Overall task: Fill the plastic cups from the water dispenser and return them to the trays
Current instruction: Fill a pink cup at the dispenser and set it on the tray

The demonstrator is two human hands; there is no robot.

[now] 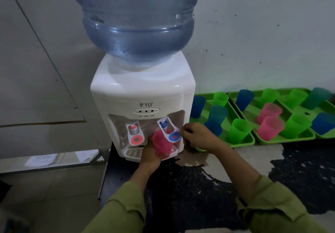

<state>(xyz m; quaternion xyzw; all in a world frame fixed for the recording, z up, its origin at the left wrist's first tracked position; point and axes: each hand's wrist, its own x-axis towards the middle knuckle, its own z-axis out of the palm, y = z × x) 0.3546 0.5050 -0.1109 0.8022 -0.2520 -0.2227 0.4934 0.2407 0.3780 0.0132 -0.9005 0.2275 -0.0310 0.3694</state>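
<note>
Pink cup (162, 145) under blue spout, tilted, just above drip tray (133, 154), at 7 o'clock from blue tap lever (174, 136). Left hand (149, 154) wrapped round cup from below, fingers clamped on wall. Right hand (198, 136) at 3 o'clock of lever, fingertips pinching its edge. Water level: cannot tell.

Judged step: filling. Do well: centre rim under spout, level cup as it fills, release lever short of brim.

Green trays (241, 143) with other cups at 3 o'clock of water dispenser (143, 91).
</note>
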